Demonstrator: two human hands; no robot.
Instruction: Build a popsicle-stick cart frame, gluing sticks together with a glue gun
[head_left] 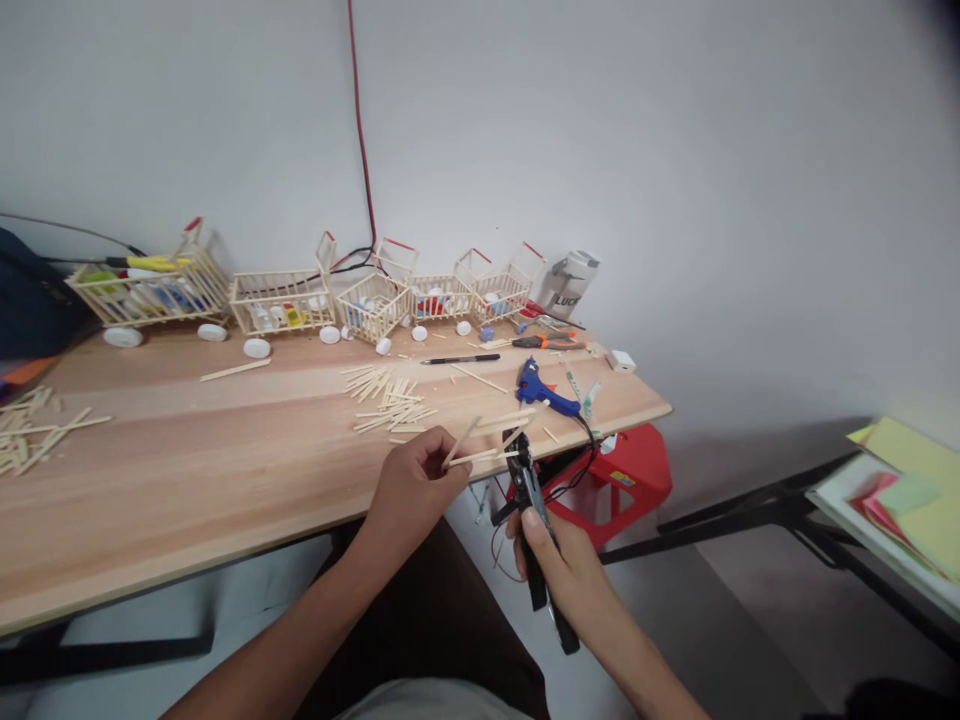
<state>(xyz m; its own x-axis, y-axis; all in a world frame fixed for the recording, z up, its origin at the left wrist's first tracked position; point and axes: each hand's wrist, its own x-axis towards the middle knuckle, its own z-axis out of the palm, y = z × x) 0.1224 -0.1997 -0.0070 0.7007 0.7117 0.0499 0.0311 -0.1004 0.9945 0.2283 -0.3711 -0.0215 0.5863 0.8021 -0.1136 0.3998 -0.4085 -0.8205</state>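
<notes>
Between the fingertips of my left hand (420,475) is a small wooden stick frame (487,424) made of thin pale sticks, held over the table's front edge. My right hand (559,555) is closed round the handles of black pliers (527,485). The tool's jaws meet the frame's right-hand side; whether they grip or cut a stick I cannot make out. Behind the frame lie a loose pile of short sticks (394,405) and a blue glue gun (546,388).
Several miniature stick shopping carts (281,300) with white wheels line the wall. A black pen (461,359), orange-handled pliers (551,342), a white adapter (621,361) and a grey container (568,285) are on the table (187,480). A red stool (634,475) stands below its right end.
</notes>
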